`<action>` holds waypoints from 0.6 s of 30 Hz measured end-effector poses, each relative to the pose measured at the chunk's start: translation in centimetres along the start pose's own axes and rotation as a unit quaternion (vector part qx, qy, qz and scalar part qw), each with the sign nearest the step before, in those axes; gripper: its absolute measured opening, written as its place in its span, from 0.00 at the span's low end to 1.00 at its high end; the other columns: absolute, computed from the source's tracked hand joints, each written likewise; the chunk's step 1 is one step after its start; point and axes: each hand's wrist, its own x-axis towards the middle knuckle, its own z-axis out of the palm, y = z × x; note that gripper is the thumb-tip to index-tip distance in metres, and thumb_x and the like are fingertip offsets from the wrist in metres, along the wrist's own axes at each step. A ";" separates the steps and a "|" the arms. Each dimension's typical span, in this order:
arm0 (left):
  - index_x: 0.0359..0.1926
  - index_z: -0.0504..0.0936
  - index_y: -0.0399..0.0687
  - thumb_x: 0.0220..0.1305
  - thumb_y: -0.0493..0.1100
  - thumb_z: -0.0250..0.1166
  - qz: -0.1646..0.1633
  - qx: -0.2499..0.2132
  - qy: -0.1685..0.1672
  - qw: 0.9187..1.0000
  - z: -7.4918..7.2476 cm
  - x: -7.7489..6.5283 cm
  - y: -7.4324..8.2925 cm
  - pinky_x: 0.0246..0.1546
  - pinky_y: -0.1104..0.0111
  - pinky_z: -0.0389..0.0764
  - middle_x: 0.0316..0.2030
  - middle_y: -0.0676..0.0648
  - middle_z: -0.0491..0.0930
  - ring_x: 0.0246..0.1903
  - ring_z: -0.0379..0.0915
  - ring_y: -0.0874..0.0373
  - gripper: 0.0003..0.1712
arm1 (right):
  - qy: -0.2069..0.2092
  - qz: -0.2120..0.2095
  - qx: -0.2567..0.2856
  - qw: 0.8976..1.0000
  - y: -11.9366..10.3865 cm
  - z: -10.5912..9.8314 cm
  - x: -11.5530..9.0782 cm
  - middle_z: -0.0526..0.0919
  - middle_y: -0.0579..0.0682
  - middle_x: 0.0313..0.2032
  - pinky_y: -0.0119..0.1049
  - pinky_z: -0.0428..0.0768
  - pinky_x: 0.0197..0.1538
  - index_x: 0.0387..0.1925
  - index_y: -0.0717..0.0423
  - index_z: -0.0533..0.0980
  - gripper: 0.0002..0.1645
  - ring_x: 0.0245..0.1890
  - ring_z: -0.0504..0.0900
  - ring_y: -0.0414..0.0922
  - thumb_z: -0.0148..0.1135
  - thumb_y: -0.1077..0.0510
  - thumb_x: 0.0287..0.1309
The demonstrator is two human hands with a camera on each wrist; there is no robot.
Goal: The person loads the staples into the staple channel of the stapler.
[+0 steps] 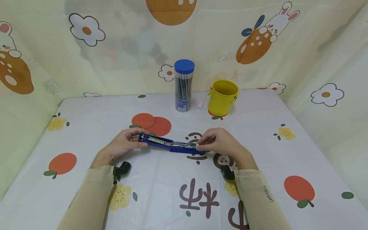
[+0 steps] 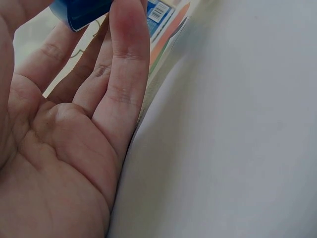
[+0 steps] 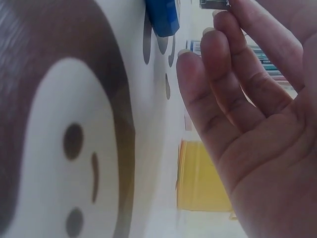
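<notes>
A blue stapler point(image 1: 184, 150) is spread wide open between the two hands, its metal inside facing up. My left hand point(image 1: 123, 143) grips its left end, thumb in front and fingers behind. In the left wrist view, that blue end point(image 2: 84, 12) sits at the fingertips. At the other end, my right hand point(image 1: 222, 143) pinches the end of the stapler's metal rail point(image 1: 188, 145) between thumb and index finger. The right wrist view shows the small metal end point(image 3: 214, 4) at these fingertips, apart from the blue base point(image 3: 163, 20); the other fingers are loosely bent.
Behind the hands stands a clear tub of pencils point(image 1: 183, 89) with a blue lid point(image 1: 184, 66). A pink eraser point(image 1: 200, 104) lies between it and a yellow bucket point(image 1: 221, 102). A patterned cloth covers the table point(image 1: 155, 191), and a curtain point(image 1: 126, 64) hangs behind.
</notes>
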 end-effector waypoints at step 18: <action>0.58 0.79 0.41 0.57 0.38 0.77 -0.003 -0.001 0.000 1.000 0.1 -0.1 0.1 0.45 0.66 0.82 0.53 0.39 0.80 0.47 0.80 0.50 0.28 | -0.023 -0.042 -0.014 0.999 0.3 0.0 -0.1 0.82 0.45 0.39 0.40 0.79 0.44 0.38 0.49 0.90 0.12 0.40 0.76 0.49 0.80 0.54 0.50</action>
